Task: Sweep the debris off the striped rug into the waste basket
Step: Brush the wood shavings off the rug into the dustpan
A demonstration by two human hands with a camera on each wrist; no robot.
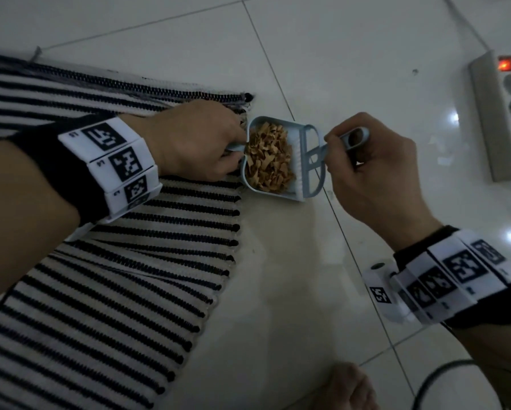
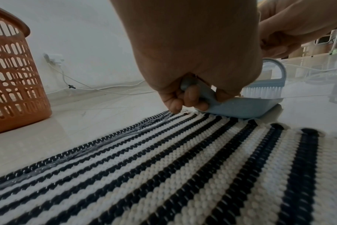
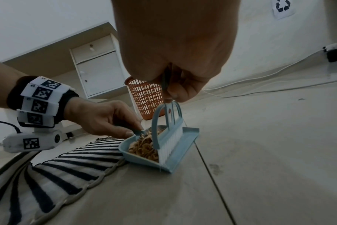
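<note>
Two hands (image 1: pixel 198 143) (image 1: pixel 375 173) (one dustpan (image 1: pixel 280 189), one brush (image 1: pixel 313 161)).

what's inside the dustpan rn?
The dustpan holds a heap of tan debris, with the brush bristles standing in its open end. The pan floor under the heap is covered.

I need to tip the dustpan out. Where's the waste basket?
The orange slotted plastic waste basket stands on the pale tiled floor at the left wrist view's left edge, beyond the striped rug, by the wall.
</note>
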